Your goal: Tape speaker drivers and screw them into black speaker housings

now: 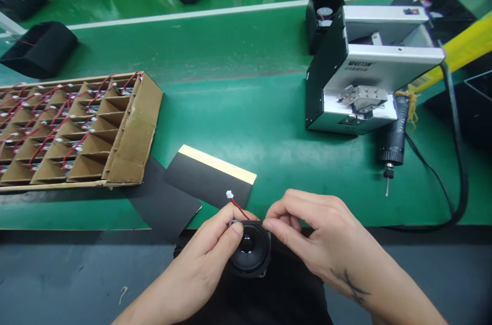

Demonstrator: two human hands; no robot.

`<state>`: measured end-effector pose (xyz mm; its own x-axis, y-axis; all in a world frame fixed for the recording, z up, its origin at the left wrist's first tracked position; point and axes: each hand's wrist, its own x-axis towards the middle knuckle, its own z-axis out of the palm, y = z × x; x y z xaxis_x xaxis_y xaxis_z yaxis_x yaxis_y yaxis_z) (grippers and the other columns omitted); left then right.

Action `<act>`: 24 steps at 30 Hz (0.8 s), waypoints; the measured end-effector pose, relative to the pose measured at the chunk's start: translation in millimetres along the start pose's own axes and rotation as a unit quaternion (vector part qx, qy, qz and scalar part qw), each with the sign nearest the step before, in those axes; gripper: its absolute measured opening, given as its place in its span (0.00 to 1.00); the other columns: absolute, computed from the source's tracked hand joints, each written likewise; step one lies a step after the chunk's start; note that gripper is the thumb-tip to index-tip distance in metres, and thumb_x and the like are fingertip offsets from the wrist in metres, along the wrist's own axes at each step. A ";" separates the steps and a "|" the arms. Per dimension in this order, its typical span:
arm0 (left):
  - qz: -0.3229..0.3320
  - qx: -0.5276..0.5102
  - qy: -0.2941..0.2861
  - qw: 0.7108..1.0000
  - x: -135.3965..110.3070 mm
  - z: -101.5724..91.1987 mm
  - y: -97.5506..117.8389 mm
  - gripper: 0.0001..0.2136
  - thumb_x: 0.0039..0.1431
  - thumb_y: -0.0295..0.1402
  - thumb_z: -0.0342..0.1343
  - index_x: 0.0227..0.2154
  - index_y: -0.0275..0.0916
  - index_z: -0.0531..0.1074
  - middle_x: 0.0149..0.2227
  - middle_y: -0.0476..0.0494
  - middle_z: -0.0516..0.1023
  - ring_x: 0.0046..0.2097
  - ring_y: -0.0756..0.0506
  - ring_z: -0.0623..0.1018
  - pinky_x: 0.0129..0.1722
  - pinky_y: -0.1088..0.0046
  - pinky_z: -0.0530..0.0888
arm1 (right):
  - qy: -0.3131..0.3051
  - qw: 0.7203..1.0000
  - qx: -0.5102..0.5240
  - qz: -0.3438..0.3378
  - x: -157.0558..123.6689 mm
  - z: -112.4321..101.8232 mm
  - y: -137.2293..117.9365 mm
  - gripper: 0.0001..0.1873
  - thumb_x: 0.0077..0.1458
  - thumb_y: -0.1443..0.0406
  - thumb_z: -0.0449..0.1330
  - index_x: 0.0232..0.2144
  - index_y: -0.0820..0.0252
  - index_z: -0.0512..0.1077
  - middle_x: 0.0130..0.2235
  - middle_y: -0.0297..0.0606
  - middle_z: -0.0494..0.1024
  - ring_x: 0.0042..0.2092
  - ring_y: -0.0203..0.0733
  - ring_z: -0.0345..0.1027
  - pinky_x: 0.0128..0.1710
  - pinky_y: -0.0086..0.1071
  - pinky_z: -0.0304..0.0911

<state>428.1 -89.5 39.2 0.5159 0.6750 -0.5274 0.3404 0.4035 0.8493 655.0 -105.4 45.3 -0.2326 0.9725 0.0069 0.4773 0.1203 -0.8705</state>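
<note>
Both hands hold a small black speaker driver (249,253) at the near edge of the green bench, cone facing me. My left hand (209,250) grips its left side with thumb and fingers closed on the rim. My right hand (311,235) pinches its top right corner. A red wire with a white plug (229,195) rises from the top of the speaker between the hands.
Black sheets, one with a pale yellow strip (209,176), lie just beyond the hands. A cardboard divider tray (134,125) of red-wired parts sits at left. A screw feeder machine (361,84) and a hanging electric screwdriver (392,145) stand at right. Black speaker housings (40,48) lie farther back.
</note>
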 end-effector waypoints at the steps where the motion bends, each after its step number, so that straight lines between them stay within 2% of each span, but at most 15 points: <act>1: 0.001 -0.005 -0.002 1.000 0.6 0.3 0.2 0.14 0.77 0.46 0.45 0.51 0.49 0.74 0.47 0.51 0.77 0.51 0.47 0.73 0.54 0.75 0.70 | 0.003 1.000 0.002 0.002 0.2 1.1 -0.1 0.10 0.68 0.68 0.62 0.31 0.57 0.75 0.28 0.26 0.72 0.28 0.31 0.62 0.29 0.30 0.58; 4: 0.005 -0.020 -0.007 1.000 3.3 1.3 1.3 0.15 0.77 0.45 0.45 0.51 0.48 0.74 0.48 0.49 0.77 0.53 0.46 0.73 0.56 0.74 0.68 | 0.012 1.000 0.012 0.011 0.1 4.2 -0.1 0.11 0.68 0.67 0.61 0.30 0.57 0.75 0.27 0.27 0.72 0.28 0.31 0.62 0.29 0.30 0.58; 9: 0.007 -0.027 -0.013 1.000 6.0 2.4 2.0 0.15 0.77 0.44 0.44 0.51 0.46 0.74 0.48 0.49 0.76 0.52 0.46 0.74 0.55 0.73 0.67 | 0.018 0.999 0.023 0.019 -1.2 7.0 0.1 0.10 0.67 0.68 0.62 0.31 0.57 0.77 0.28 0.27 0.72 0.28 0.31 0.62 0.29 0.29 0.58; 14: 0.006 -0.034 0.005 0.999 6.9 4.7 -0.5 0.14 0.76 0.43 0.45 0.48 0.45 0.74 0.49 0.47 0.75 0.53 0.45 0.73 0.55 0.70 0.67 | 0.029 0.999 0.026 0.020 -2.3 9.3 0.2 0.10 0.66 0.68 0.62 0.30 0.57 0.76 0.28 0.28 0.73 0.28 0.32 0.62 0.29 0.30 0.58; 20: 0.015 -0.077 0.005 0.997 6.8 6.5 -5.0 0.13 0.76 0.44 0.46 0.46 0.47 0.74 0.49 0.48 0.74 0.55 0.44 0.72 0.57 0.67 0.67 | 0.033 0.999 0.038 0.011 -2.8 10.0 -1.2 0.10 0.67 0.68 0.62 0.31 0.58 0.77 0.28 0.28 0.73 0.28 0.32 0.63 0.29 0.30 0.59; 24: -0.009 -0.083 0.000 0.996 3.6 7.2 -6.5 0.13 0.76 0.45 0.46 0.47 0.47 0.73 0.51 0.48 0.74 0.56 0.43 0.72 0.59 0.65 0.65 | 0.041 0.998 0.041 -0.008 -3.9 9.2 -1.4 0.07 0.66 0.69 0.63 0.34 0.58 0.79 0.28 0.27 0.73 0.28 0.31 0.63 0.29 0.28 0.59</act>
<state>433.5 -94.2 31.7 0.5108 0.6673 -0.5420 0.2141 0.5119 0.8320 647.5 -111.2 41.9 -0.1678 0.9841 0.0586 0.4016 0.1225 -0.9076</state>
